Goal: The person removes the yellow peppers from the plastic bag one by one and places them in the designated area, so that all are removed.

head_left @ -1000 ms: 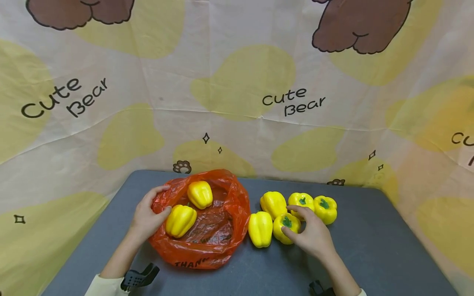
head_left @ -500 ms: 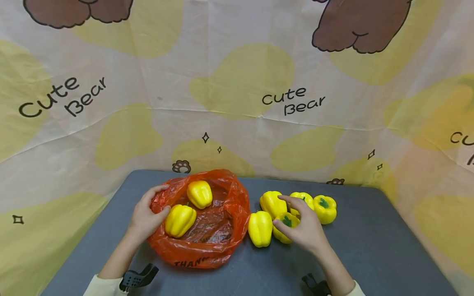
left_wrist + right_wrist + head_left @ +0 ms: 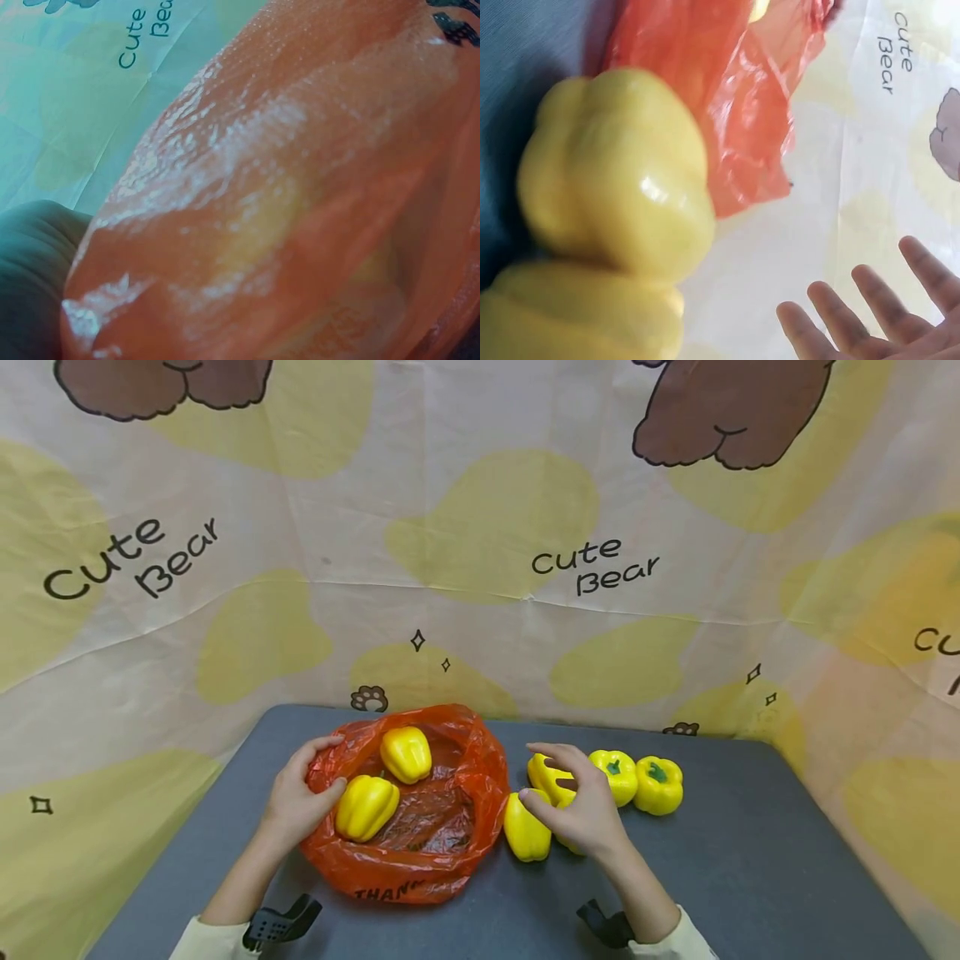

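A red plastic bag [image 3: 420,868] stands with its mouth open, two yellow bell peppers inside: one at the left [image 3: 367,808], another farther back [image 3: 406,755]. My left hand [image 3: 296,797] holds the bag's left rim between thumb and fingers. Over the bell peppers right of the bag hovers my right hand [image 3: 588,810], thumb and fingers spread, holding nothing. Beneath it, a front bell pepper [image 3: 527,831] and a back one [image 3: 546,777] show in part; another is mostly hidden. The right wrist view shows a bell pepper [image 3: 615,172] apart from the spread fingers [image 3: 877,296].
Two more yellow bell peppers with green stems, one [image 3: 615,775] beside the other [image 3: 659,785], sit to the right. All stand on a grey table [image 3: 750,860]. A printed cloth [image 3: 480,527] hangs behind the table's back edge.
My right hand has moved left, from over the stemmed front bell pepper toward the bag, and now covers most of that pepper. The left hand stays at the bag's rim.
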A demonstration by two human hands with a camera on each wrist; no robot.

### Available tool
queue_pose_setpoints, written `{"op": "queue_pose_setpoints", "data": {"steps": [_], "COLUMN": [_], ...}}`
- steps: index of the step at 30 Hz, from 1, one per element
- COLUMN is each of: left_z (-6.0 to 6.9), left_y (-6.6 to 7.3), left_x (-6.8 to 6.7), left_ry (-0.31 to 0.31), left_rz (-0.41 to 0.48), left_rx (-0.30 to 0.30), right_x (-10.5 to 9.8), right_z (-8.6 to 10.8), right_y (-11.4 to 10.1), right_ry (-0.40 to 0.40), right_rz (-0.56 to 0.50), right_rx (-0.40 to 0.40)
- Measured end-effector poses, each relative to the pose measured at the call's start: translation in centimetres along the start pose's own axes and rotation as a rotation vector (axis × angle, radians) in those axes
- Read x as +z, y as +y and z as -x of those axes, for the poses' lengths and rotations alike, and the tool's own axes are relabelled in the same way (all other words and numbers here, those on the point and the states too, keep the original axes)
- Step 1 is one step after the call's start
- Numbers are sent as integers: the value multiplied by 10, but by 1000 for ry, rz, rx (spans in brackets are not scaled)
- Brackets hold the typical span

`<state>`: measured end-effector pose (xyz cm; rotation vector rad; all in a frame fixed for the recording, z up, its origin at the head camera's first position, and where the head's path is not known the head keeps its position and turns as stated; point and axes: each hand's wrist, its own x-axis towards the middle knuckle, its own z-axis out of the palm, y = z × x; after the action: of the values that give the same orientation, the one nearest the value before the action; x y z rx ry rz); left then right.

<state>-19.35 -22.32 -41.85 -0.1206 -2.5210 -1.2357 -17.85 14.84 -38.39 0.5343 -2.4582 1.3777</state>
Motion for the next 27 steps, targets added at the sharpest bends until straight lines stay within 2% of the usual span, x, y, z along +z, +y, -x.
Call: {"op": "queue_pose_setpoints", "data": {"steps": [7,12,20,27], "left_z": [0,0,1,0], "left_y": [1,2,1,1], "left_x": [-1,-1,-1,-1], "left_ry": [-2,-8,-9,-6], "left_rz": [8,13,7,9], "left_rx": [-8,-20,-33,-13], "right_x": [18,33,57,83], "right_z": [-7,-11,-18,-26], "right_y": [-13,-20,-32,-38], "right_ry": [34,49,-19,-15], "right_rz": [-119,-162,-237,-256], "right_rx": [-75,-115,-107,-106]}}
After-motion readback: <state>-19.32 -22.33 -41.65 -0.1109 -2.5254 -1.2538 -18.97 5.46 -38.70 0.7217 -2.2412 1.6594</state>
